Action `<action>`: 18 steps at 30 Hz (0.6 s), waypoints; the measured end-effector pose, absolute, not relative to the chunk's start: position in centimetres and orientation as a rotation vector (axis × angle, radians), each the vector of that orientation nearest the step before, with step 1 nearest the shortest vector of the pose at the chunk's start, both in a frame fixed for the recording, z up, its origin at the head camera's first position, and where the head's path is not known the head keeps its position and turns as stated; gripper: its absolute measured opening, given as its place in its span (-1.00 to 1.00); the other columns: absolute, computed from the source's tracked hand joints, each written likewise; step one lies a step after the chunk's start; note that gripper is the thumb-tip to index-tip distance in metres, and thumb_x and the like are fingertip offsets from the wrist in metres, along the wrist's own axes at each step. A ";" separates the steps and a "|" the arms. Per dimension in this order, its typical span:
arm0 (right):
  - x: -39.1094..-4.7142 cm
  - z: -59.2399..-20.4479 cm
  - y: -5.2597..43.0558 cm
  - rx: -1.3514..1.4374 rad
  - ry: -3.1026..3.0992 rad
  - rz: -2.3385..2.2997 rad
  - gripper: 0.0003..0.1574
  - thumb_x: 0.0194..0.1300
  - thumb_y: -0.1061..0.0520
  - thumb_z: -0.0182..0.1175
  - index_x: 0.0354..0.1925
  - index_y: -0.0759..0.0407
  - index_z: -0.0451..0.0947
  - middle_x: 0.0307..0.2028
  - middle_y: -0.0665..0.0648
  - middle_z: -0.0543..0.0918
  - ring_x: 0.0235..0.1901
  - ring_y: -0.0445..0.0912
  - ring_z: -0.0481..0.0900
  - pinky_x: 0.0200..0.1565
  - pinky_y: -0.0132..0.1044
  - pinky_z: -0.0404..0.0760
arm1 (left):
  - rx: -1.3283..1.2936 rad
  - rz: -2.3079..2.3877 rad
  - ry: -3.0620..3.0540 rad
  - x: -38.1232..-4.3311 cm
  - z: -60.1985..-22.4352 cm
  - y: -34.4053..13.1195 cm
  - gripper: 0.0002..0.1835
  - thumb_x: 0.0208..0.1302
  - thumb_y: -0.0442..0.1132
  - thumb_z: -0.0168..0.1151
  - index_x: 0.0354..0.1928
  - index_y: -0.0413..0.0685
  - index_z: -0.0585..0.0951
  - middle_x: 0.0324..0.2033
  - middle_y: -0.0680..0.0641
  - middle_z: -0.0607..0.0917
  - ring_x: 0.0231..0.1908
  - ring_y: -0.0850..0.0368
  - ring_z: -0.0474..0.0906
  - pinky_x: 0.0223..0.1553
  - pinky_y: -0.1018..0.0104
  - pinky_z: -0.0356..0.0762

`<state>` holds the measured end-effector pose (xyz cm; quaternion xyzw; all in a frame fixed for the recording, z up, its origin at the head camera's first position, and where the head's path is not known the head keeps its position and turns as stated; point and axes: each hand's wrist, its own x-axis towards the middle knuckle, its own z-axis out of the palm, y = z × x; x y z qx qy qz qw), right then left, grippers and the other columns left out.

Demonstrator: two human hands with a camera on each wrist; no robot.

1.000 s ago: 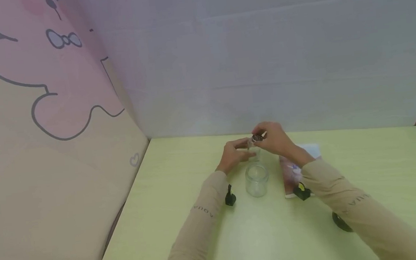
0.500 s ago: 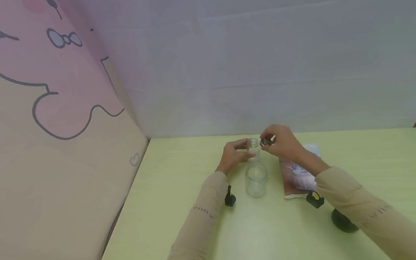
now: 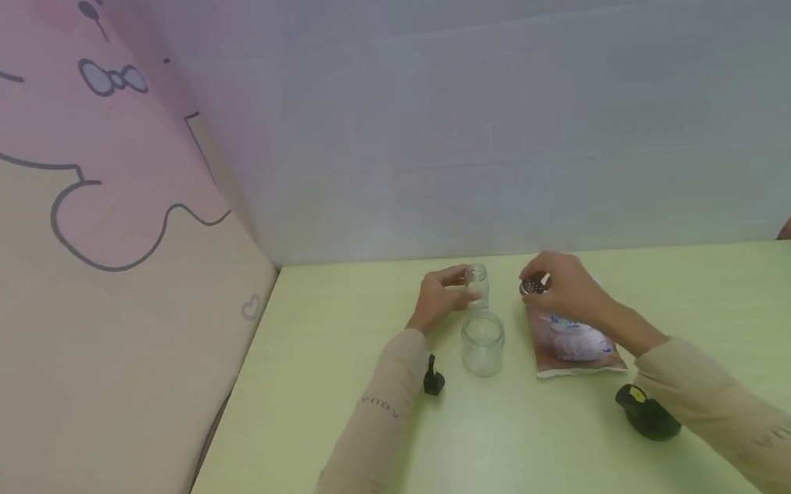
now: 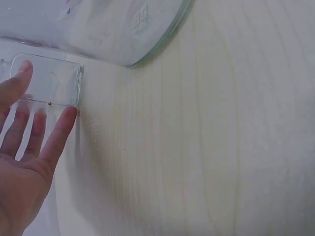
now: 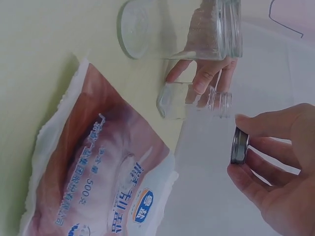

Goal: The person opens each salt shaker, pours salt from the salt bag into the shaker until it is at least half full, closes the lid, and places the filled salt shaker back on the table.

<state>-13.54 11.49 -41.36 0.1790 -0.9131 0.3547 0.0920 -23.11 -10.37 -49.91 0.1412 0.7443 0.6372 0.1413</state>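
My left hand (image 3: 437, 301) holds a small clear glass bottle (image 3: 479, 280) upright, its mouth uncovered. In the left wrist view the thumb lies on one side of this bottle (image 4: 56, 81) and the fingers on the other. A little to the right, above the top end of a bag, my right hand (image 3: 575, 294) pinches a round metal lid (image 3: 532, 286) with holes in its top. The lid (image 5: 239, 146) shows edge-on between thumb and fingertips in the right wrist view, apart from the bottle's neck. A larger, lidless glass jar (image 3: 483, 353) stands just in front of the bottle.
A brown and white plastic bag (image 3: 577, 345) with Chinese print lies flat right of the jar. Partly beneath the right forearm is a round black object (image 3: 656, 422), its kind unclear. A grey-covered wall (image 3: 500, 151) rises behind the pale yellow table (image 3: 345, 322).
My right hand has lifted the perforated lid away from the small bottle's mouth and moved right and nearer, uncovering more of the bag. The left hand keeps its hold on the bottle.
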 end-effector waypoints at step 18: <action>-9.0 -42.5 14.9 0.523 -2.758 0.976 -0.74 -0.13 0.41 0.41 -0.36 0.40 0.62 -0.44 0.13 0.60 -0.45 -0.03 0.56 -0.45 -0.25 0.62 | 0.411 1.861 2.159 -23.0 -50.0 -10.3 -0.37 -0.08 -0.37 0.50 0.14 -0.04 0.57 -0.07 -0.03 0.65 -0.01 0.07 0.54 -0.28 0.26 0.67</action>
